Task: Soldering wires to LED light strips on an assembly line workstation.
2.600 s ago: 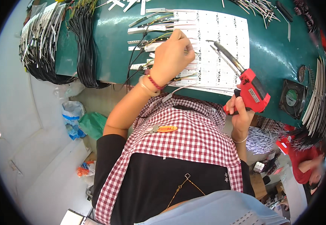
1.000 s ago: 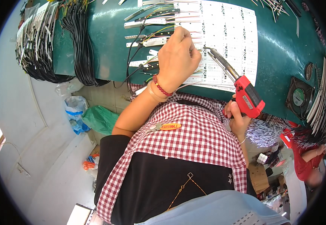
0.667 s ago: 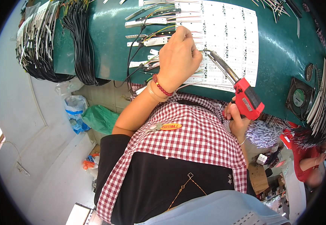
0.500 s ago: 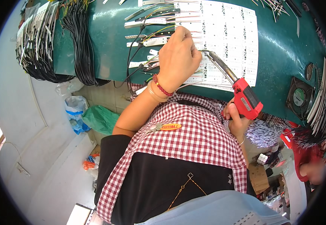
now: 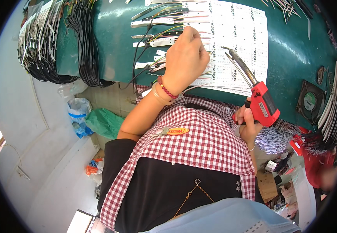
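Note:
My right hand point(image 5: 248, 127) is wrapped round the grip of a red and black soldering gun point(image 5: 264, 104). The gun's bent metal tip points up and left over a white circuit board panel point(image 5: 252, 40), apart from my left fingers. Over the panel's left edge, my left hand point(image 5: 187, 58) is closed in a pinch; what it grips is hidden behind the fingers. Thin coloured wires run onto the panel beside that hand. To its left lie several narrow white and black strips point(image 5: 162, 42), joined to black cables point(image 5: 134, 64).
A hanging bundle of black cables point(image 5: 86, 50) and a stack of wired strips point(image 5: 40, 39) lie at the left of the green table point(image 5: 116, 27). At the right are a black fan point(image 5: 310, 100) and bundled pale wires point(image 5: 331, 101). Loose wire pieces point(image 5: 283, 7) lie far right.
The soldering gun in my right hand has moved right and slightly down, so its tip is now away from my left fingers. My left hand has hardly shifted.

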`<state>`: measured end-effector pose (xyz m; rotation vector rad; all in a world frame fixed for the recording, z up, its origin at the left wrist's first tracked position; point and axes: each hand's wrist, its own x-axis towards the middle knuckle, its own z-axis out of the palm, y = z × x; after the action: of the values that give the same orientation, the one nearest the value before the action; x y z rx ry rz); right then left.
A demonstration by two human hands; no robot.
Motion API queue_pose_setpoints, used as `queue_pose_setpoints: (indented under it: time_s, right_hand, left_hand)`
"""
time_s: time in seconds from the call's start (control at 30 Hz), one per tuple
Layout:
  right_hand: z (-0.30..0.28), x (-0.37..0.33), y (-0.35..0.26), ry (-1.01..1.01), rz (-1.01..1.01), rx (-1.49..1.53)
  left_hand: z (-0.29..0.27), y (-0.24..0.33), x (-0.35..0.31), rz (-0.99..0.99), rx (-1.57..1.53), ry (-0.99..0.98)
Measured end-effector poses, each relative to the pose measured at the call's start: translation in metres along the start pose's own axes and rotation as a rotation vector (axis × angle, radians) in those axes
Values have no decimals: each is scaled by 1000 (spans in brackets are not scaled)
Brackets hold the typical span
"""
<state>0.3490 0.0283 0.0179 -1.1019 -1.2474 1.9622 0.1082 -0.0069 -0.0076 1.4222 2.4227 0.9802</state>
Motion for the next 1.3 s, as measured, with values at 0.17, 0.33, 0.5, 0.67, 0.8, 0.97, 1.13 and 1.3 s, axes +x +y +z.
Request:
queue_pose_setpoints:
  time_s: [0.17, 0.33, 0.5, 0.67, 0.8, 0.97, 1.13, 1.3]
  right_hand:
    - [2, 1, 0, 0, 0, 30]
    - [3, 1, 1, -19, 42, -22]
    - [3, 1, 4, -22, 84, -64]
    - [1, -1, 7, -7, 87, -34]
    - [0, 0, 7, -51, 79, -102]
    - [6, -3, 4, 25, 94, -117]
    - [2, 1, 3, -19, 12, 3]
    - [1, 2, 2, -37, 15, 8]
  left_hand:
    - [-2, -1, 0, 53, -162, 20]
    - [0, 2, 0, -72, -83, -12]
    - [1, 6, 2, -79, 35, -11]
    - [1, 6, 3, -73, 34, -24]
    - [2, 7, 3, -86, 37, -13]
    - [3, 8, 3, -103, 44, -10]
    - [0, 8, 4, -76, 23, -28]
    - [1, -2, 1, -16, -75, -9]
